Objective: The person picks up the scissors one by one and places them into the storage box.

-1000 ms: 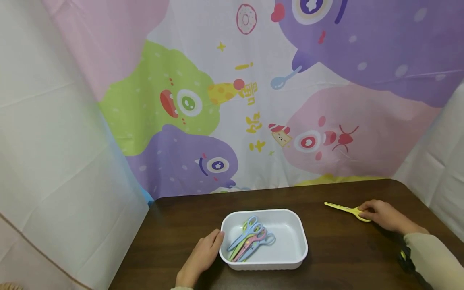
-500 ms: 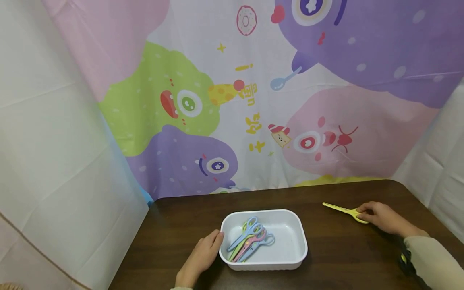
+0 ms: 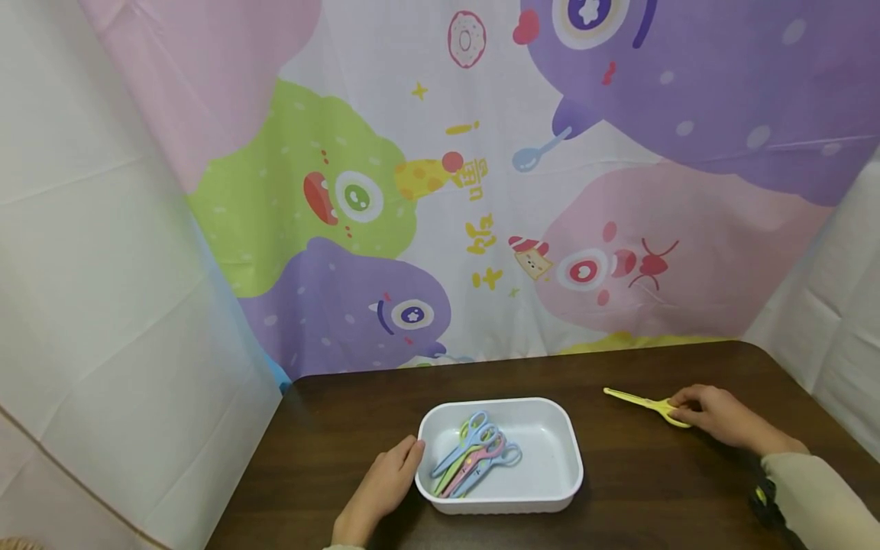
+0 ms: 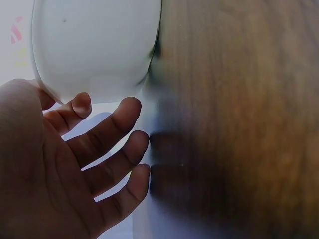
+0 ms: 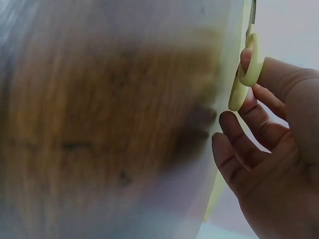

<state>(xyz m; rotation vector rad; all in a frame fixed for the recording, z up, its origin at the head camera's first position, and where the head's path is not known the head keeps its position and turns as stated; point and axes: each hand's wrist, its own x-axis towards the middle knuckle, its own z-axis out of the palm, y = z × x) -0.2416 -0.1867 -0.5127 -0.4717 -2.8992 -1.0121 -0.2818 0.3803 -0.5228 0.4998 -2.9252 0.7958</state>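
Note:
A white plastic tray (image 3: 543, 451) stands mid-table in the head view, with several blue, green and pink scissors (image 3: 474, 454) heaped in its left half. At its left side, my left hand (image 3: 385, 477) pinches the rim between thumb and index finger; the other fingers (image 4: 134, 149) hang loosely curved beside the wall in the left wrist view. My right hand (image 3: 715, 416) pinches yellow scissors (image 3: 639, 399) by the handle loops (image 5: 253, 62), to the right of the tray. Their blade end points left and slightly away from me. The remaining right fingers (image 5: 234, 149) are loosely bent below the handle.
The dark wooden table (image 3: 344, 428) reaches back to a cartoon-printed cloth (image 3: 481, 252). White cloth (image 3: 137, 305) hangs along the left side, and more white cloth (image 3: 825, 305) along the right. A black wrist device (image 3: 765, 500) sits under the right sleeve.
My right hand has shifted slightly left and toward me, carrying the yellow scissors with it. My left hand and the tray have stayed in place.

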